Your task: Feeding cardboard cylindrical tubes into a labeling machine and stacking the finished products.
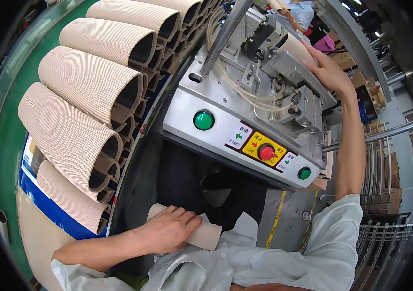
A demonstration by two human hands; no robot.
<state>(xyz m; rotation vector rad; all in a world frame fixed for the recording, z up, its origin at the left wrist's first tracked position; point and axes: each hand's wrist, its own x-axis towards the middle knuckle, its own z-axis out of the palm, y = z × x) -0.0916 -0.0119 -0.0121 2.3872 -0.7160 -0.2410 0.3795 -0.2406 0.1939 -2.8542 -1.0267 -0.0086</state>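
In the head view, the machine (182,112) is a metal-topped box with a sloped front, carrying a domed green button (204,120), a domed red button (266,152) and clear, bendy tubing (245,94). In front of the machine, over the lap, the left hand (179,225) curls its fingers around a loose sleeve (205,237), a beige tube with both ends poking out. On top of the machine, towards its far right, the right hand (330,70) reaches with fingers outstretched and thumb apart against a seated sleeve (301,48); whether it grips or merely rests there I cannot tell.

Left of the machine, stacked sleeves (73,131) lie on their sides on a green counter (10,140): flattened, hollow ovals, dark inside, with fine dotted texture and raised marks near one end. They look like moulded plastic, so probably light and fairly stiff, with enough grain not to slip much. The thin rims might scuff or chip; the rounded middle seems the best hold, fingers wrapped across the width.
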